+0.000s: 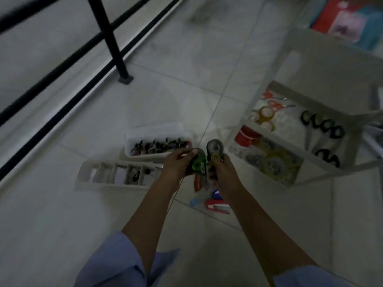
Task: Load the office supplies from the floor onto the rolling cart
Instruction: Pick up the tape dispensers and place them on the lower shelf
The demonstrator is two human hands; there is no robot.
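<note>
The left hand (pixel 178 164) grasps a green translucent plastic tape dispenser (pixel 198 162), with the fingers curled round its body and the thumb at its upper edge. The right hand (pixel 222 172) grasps a grey translucent plastic tape dispenser (pixel 215 150), which stands up out of the fist. The two dispensers are held just beside each other above the pale tiled floor (pixel 186 69); whether they touch cannot be told. Both forearms are bare below light blue rolled sleeves (pixel 116 262). On the floor beyond the left hand lies a white rectangular plastic tub (pixel 155 129) holding small dark items too blurred to name. Just beside its near edge lies a white divided plastic organiser (pixel 83 172) with small items in some compartments. Under the hands, on the floor, lie a red and white stapler (pixel 217 206), a small blue item (pixel 215 193) and a small red item (pixel 196 184), all close together. The white rolling cart (pixel 331 79) stands at the right, near the hands. Its middle shelf holds orange-handled scissors (pixel 265 117) near its left corner and black-handled scissors (pixel 323 125) toward its right edge. The bottom shelf holds a red-topped container (pixel 246 135) and a yellow-green packet (pixel 275 162). A red and teal box (pixel 352 19) sits on the top shelf. A black metal leg (pixel 112 38) stands on the floor at the upper left.
</note>
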